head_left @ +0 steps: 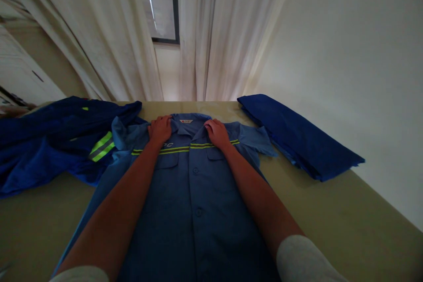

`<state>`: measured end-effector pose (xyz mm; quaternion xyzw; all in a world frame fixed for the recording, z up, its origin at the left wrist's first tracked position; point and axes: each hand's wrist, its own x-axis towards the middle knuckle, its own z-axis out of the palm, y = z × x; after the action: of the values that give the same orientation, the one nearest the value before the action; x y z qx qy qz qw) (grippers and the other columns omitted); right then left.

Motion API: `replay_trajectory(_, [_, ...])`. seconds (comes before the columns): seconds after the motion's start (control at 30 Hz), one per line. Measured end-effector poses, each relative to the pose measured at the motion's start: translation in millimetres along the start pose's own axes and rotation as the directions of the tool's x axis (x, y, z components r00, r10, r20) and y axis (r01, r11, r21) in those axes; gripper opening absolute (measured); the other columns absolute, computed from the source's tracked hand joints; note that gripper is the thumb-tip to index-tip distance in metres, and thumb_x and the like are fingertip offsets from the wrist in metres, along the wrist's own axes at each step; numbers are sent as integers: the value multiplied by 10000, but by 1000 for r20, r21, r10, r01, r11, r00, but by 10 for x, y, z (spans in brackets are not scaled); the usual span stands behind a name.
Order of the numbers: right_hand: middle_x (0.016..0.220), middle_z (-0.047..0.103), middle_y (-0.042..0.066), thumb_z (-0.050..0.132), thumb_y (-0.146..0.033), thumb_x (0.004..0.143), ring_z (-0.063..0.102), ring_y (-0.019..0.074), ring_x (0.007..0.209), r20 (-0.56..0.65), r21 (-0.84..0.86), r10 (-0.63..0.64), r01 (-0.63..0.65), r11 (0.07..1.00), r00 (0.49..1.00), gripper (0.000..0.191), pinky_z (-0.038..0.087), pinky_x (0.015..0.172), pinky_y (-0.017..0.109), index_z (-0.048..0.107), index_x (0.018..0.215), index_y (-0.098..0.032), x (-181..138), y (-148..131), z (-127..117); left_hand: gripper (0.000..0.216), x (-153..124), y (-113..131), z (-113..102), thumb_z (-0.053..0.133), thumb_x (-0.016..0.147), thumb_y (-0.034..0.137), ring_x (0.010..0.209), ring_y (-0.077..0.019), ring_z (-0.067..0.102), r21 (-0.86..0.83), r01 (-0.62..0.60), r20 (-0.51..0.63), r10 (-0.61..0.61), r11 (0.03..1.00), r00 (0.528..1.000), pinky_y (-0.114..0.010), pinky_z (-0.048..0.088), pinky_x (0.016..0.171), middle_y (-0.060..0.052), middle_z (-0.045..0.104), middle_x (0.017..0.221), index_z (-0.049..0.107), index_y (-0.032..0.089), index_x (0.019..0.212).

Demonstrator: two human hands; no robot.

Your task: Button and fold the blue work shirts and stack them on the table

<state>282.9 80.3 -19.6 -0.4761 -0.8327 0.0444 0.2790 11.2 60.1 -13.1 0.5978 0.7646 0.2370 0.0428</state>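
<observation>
A blue short-sleeved work shirt (172,211) lies front side up with its collar at the far end. Two thin yellow-green stripes cross its chest, with flap pockets below them and buttons down the middle. My left hand (160,129) is at the left side of the collar, its fingers closed on the cloth of the shoulder. At the right side of the collar, my right hand (217,133) has its fingers curled around the collar's edge. A small label (186,121) shows inside the neck. The fingertips of both hands are partly hidden.
A crumpled dark blue garment (42,141) with a reflective band (102,146) lies to the left, touching the shirt's sleeve. On the right rests a folded dark blue garment (294,134) near the wall (357,53). Pale curtains (228,31) hang behind the table (330,220).
</observation>
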Motion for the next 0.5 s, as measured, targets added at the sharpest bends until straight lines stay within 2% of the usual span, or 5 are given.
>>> replay_trajectory(0.2, [1091,684,91,435,-253,1092,602,254,1071,29,-69,40,-38,997,999,287,429,995,342,710,1167,-215,-8,-52,-12,527,-41,7,42,418,1043,403,1432,-415,471,49,-153,46,151,987,987,-652,362,1125,-146,585,1568,563,253,1526])
replay_trajectory(0.3, [1144,692,104,425,-182,1051,603,262,1105,52,-79,56,-51,996,997,340,428,1019,354,696,1254,-202,-11,-74,-35,502,-66,58,33,419,1039,352,1464,-400,444,44,-218,-27,220,975,975,-654,325,1146,-163,560,1588,585,221,1494])
replay_trajectory(0.37, [1173,694,115,446,-149,1004,607,273,1114,57,-94,79,-74,993,995,400,434,1028,369,675,1329,-193,-11,-82,-48,446,-87,108,25,417,1042,324,1421,-361,494,-4,-350,-54,349,937,936,-611,328,1156,-145,622,1517,637,230,1419])
replay_trajectory(0.43, [1169,697,118,492,-168,979,614,285,1105,60,-109,101,-94,990,993,416,446,1020,386,667,1355,-196,-11,-85,-57,376,-112,163,35,452,1043,358,1319,-337,564,-53,-509,-14,509,859,861,-565,362,1139,-119,700,1378,698,247,1304])
replay_trajectory(0.5, [1147,703,114,526,-209,983,622,291,1094,58,-113,108,-101,988,992,368,456,1001,394,682,1316,-205,-10,-89,-64,323,-136,207,66,518,1022,403,1234,-337,592,-70,-621,45,624,781,780,-540,405,1102,-119,714,1287,728,243,1209])
